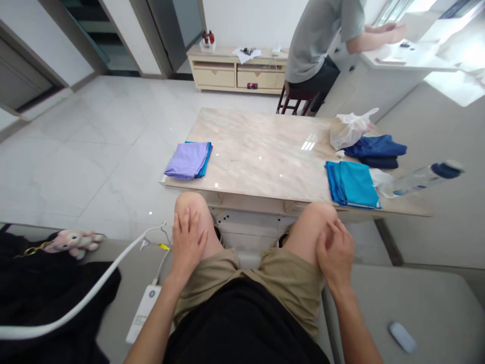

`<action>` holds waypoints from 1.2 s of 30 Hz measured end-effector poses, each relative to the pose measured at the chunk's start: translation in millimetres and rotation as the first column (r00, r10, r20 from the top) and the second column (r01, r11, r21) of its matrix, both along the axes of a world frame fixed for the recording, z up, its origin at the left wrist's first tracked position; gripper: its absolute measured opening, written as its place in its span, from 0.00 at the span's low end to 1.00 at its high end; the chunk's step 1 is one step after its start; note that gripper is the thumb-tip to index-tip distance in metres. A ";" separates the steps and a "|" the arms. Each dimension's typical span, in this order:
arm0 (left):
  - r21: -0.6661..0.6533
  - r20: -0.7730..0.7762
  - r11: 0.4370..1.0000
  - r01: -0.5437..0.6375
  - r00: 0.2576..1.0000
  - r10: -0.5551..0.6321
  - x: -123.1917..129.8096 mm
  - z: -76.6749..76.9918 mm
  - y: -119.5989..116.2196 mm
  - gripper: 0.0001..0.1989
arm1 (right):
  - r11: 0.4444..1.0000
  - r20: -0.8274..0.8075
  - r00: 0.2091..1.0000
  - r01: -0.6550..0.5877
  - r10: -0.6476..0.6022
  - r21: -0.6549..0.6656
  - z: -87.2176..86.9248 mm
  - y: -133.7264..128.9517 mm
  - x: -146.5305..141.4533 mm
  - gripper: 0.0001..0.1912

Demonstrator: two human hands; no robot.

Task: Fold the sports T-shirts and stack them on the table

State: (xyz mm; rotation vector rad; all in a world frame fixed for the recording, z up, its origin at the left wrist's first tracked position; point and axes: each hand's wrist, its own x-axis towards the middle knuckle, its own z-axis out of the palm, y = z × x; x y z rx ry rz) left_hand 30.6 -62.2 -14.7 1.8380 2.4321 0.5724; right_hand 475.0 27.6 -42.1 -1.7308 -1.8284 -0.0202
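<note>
Two bare hands lie open, gripping nothing: the left hand [185, 244] on the left knee [189, 210], the right hand [335, 255] on the right knee [322, 220]. Ahead on the table [265, 151], a folded lilac cloth [187, 161] sits left, a folded teal cloth [352, 184] right.

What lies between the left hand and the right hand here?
In the head view, the person's khaki shorts lie between the left hand and the right hand.
</note>
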 end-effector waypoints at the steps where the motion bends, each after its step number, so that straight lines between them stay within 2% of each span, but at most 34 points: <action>1: -0.015 0.006 1.000 0.017 1.000 -0.017 4.2 -2.2 -16.0 0.34 | 1.000 -0.053 0.998 0.017 -0.018 -0.015 -5.9 -26.9 12.3 0.28; 5: -0.077 0.068 0.994 0.078 0.995 -0.073 8.2 -11.6 -83.6 0.32 | 0.976 -0.239 0.971 -0.040 -0.013 -0.216 -36.1 -115.7 34.8 0.32; 8: -0.126 0.121 0.985 0.114 0.988 -0.098 2.8 -16.5 -113.6 0.33 | 0.943 -0.314 0.949 -0.087 -0.020 -0.320 -54.4 -144.8 32.8 0.34; 10: -0.135 0.114 0.987 0.093 0.990 -0.077 0.2 -15.6 -112.1 0.34 | 0.943 -0.322 0.946 -0.085 -0.025 -0.320 -60.6 -140.3 24.4 0.38; 12: -0.125 0.071 0.990 0.068 0.996 -0.060 1.3 -9.3 -94.9 0.35 | 0.949 -0.298 0.954 -0.061 -0.036 -0.310 -59.5 -121.1 12.6 0.43; 15: -0.098 -0.018 0.994 0.058 0.998 -0.060 10.3 9.3 -58.2 0.37 | 0.968 -0.200 0.979 -0.070 0.021 -0.240 -46.4 -84.6 -4.2 0.50; 17: -0.079 -0.063 0.995 0.054 0.996 -0.060 17.6 23.2 -39.4 0.38 | 0.976 -0.120 0.990 -0.093 0.071 -0.195 -35.6 -67.3 -11.7 0.49; 19: -0.056 -0.088 0.997 0.049 0.995 -0.054 22.1 33.8 -30.1 0.38 | 0.981 -0.071 0.994 -0.094 0.083 -0.170 -28.0 -59.3 -17.1 0.48; 21: -0.024 -0.088 0.999 0.042 0.995 -0.044 23.4 38.1 -29.1 0.40 | 0.985 -0.052 0.996 -0.077 0.070 -0.157 -25.1 -58.8 -21.7 0.48; 25: 0.069 -0.049 0.996 0.049 0.998 -0.046 29.8 28.5 -35.4 0.46 | 0.987 -0.042 0.998 -0.042 0.036 -0.156 -26.1 -64.3 -26.4 0.49; 29: 0.164 -0.068 0.985 0.054 0.997 -0.043 52.1 14.5 -31.8 0.47 | 0.984 -0.048 0.999 -0.030 0.022 -0.177 -24.1 -65.2 -26.5 0.49; 32: 0.192 -0.095 0.979 0.064 0.994 -0.047 66.1 9.8 -22.7 0.49 | 0.981 -0.044 0.999 -0.017 0.009 -0.195 -21.8 -61.8 -28.8 0.50; 36: 0.200 -0.095 0.976 0.089 0.993 -0.071 68.1 7.5 -18.1 0.53 | 0.981 -0.005 0.999 0.046 -0.048 -0.191 -19.1 -48.5 -34.6 0.50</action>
